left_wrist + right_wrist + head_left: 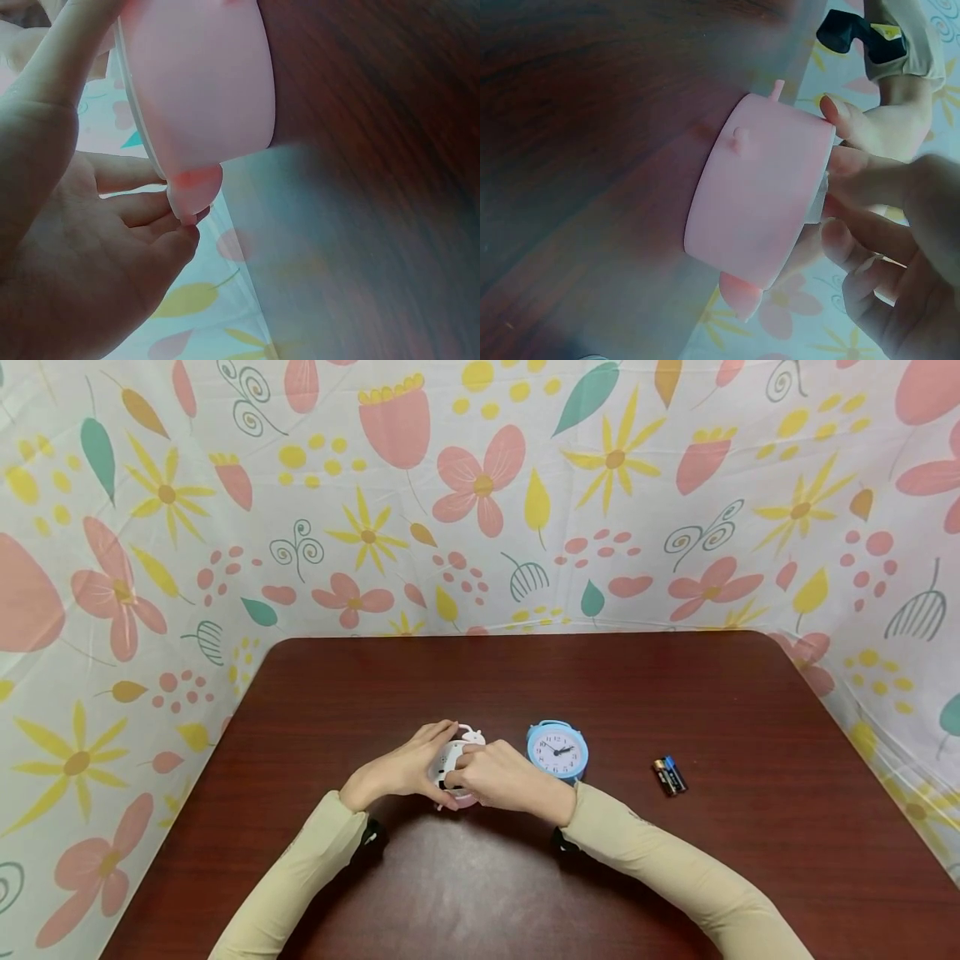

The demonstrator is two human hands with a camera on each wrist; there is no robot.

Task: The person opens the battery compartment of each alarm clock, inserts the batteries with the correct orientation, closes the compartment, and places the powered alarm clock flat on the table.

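A pink alarm clock [448, 757] lies face down on the table, its white back turned up. My left hand [403, 768] holds it from the left, thumb at the near edge and fingers at the far edge. In the left wrist view, those fingers reach round by a rounded pink ear or bell [196, 189]. My right hand [498, 778] bends over the clock's back. In the right wrist view, its fingertips pinch a small whitish battery cover [817, 202] standing up from the back. A dark slot shows beside the fingers in the head view; the fingers hide part of the back.
A light blue alarm clock [557, 753] stands just right of the pink one, close behind my right wrist. Farther right lie two batteries [670, 776] side by side. The dark red-brown table [465, 685] ends at a flowered cloth [480, 552].
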